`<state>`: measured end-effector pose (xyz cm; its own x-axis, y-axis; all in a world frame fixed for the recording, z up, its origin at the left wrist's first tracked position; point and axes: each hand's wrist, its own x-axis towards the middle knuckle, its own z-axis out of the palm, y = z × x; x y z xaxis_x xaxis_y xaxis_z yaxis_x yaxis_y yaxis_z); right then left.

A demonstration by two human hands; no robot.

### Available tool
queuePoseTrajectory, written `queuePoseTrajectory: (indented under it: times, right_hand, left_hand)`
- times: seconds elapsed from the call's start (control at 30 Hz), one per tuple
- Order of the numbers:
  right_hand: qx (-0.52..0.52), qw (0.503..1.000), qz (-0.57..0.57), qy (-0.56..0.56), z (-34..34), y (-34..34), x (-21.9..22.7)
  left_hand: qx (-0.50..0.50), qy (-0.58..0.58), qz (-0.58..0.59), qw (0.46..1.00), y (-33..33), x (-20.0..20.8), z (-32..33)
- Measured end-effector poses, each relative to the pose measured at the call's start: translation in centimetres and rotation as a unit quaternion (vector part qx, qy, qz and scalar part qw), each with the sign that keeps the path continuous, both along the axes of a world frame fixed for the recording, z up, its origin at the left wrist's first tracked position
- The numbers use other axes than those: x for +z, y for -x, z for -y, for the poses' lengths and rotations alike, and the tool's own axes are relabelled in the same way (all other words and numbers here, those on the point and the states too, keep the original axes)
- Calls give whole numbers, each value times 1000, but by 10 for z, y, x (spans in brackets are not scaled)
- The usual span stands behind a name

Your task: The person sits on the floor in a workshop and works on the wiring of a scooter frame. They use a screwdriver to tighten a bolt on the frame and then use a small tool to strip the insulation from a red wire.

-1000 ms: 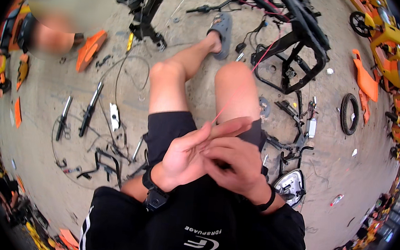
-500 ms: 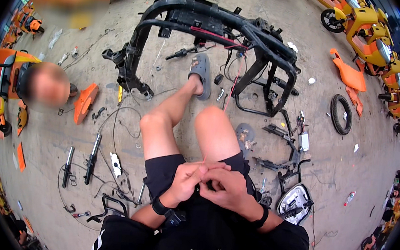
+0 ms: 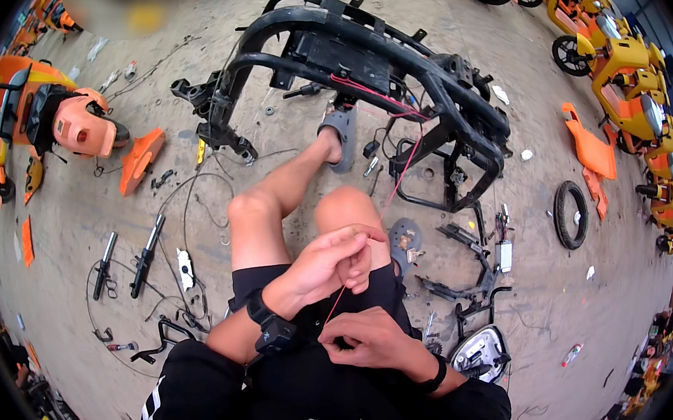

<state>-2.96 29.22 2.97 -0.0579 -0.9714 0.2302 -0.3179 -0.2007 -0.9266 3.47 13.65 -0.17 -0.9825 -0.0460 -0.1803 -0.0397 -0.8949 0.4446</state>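
A thin red cord (image 3: 402,176) runs from the black scooter frame (image 3: 321,23) in front of me down to my hands above my lap. My left hand (image 3: 330,267) is raised over my thigh, its fingers curled and closed round the cord. Below and to the right, my right hand (image 3: 365,338) pinches the cord's lower stretch between thumb and fingertip, close to my shirt. Between the two hands the cord is drawn straight. More of it lies across the upper tubes of the frame, beside a black box-shaped part (image 3: 338,60).
Shock absorbers (image 3: 147,256), loose cables and a bent black bracket (image 3: 165,341) lie at left. To the right are a black metal stand (image 3: 478,282), a white-lined shell (image 3: 483,351), a tyre (image 3: 571,214) and orange panels (image 3: 590,144). Yellow scooters (image 3: 617,63) line the right side.
My hands, which were together at my lap, have separated. The left has risen away from me, the right has come down closer to my body, and the cord now stretches between them.
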Motion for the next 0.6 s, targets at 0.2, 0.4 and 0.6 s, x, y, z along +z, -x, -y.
queuePoseTrajectory:
  times: [0.2,0.4,0.6]
  right_hand:
    - [70,997,-16,-33,6,5,-8]
    - [-233,932,263,-87,6,53,-10]
    - [-335,833,431,-87,71,129,-11]
  left_hand:
    - [11,22,42,999,5,-10,-20]
    - [65,224,12,972,16,-23,-28]
    - [39,267,50,962,20,-30,-28]
